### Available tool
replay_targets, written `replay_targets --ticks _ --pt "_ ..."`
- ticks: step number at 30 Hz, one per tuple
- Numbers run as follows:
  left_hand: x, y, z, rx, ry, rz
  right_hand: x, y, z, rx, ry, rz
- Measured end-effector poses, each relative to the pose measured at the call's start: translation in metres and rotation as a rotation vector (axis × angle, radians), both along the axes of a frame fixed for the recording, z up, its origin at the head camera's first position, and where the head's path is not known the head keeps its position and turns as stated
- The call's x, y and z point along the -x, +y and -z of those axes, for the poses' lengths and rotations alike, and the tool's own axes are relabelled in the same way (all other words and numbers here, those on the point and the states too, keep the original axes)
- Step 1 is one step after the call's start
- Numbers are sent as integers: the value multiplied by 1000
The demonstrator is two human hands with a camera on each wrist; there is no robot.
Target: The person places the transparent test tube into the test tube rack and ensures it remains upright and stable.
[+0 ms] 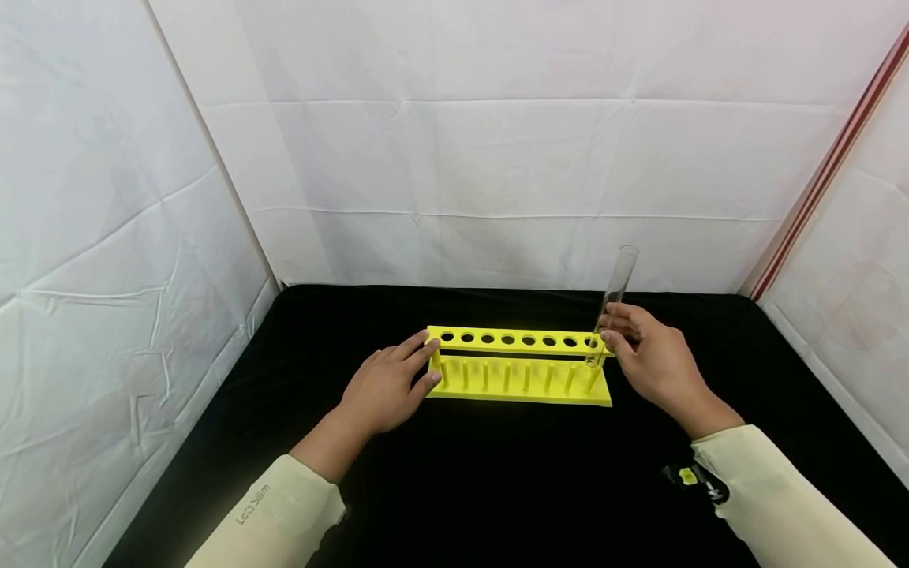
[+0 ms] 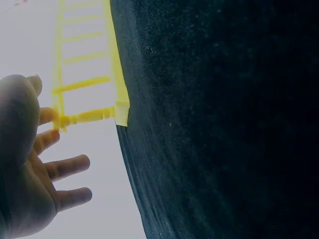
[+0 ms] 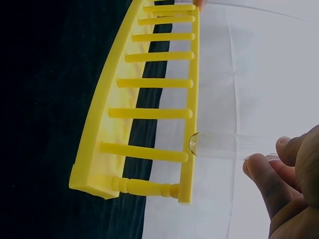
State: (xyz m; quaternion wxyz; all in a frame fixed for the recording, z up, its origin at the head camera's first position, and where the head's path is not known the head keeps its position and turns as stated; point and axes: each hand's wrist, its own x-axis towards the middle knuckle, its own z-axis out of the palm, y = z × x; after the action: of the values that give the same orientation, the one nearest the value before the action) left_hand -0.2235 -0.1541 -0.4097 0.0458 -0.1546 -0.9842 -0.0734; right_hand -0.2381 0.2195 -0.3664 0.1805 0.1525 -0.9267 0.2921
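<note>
A yellow test tube rack (image 1: 518, 396) stands on the black cloth, with a row of round holes along its top plate and a row of pegs below. My left hand (image 1: 387, 386) rests against its left end, fingers extended, fingertips at the top plate's corner. At the other end, my right hand (image 1: 660, 363) pinches a clear glass test tube (image 1: 620, 274) between thumb and fingers. The tube leans, its mouth up and to the right. In the right wrist view, the rounded bottom of the test tube (image 3: 214, 145) is right at the top plate, near the end hole.
Black cloth (image 1: 497, 489) covers the table. White fabric walls (image 1: 454, 158) rise behind and on both sides, with a red-edged strip (image 1: 831, 170) at the right corner. A small dark device (image 1: 699, 480) is strapped at the right sleeve's cuff.
</note>
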Motion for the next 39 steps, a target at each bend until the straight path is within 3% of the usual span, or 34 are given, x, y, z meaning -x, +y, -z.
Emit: replay_targets --ticks 7,25,39 --pt "0 0 0 1 1 6 2 -4 1 -2 16 -15" --pt "1 1 -1 5 -10 2 5 -12 -5 -8 -68 -30" --pt "1 0 2 -2 -1 3 7 -21 -4 -19 -76 -31"
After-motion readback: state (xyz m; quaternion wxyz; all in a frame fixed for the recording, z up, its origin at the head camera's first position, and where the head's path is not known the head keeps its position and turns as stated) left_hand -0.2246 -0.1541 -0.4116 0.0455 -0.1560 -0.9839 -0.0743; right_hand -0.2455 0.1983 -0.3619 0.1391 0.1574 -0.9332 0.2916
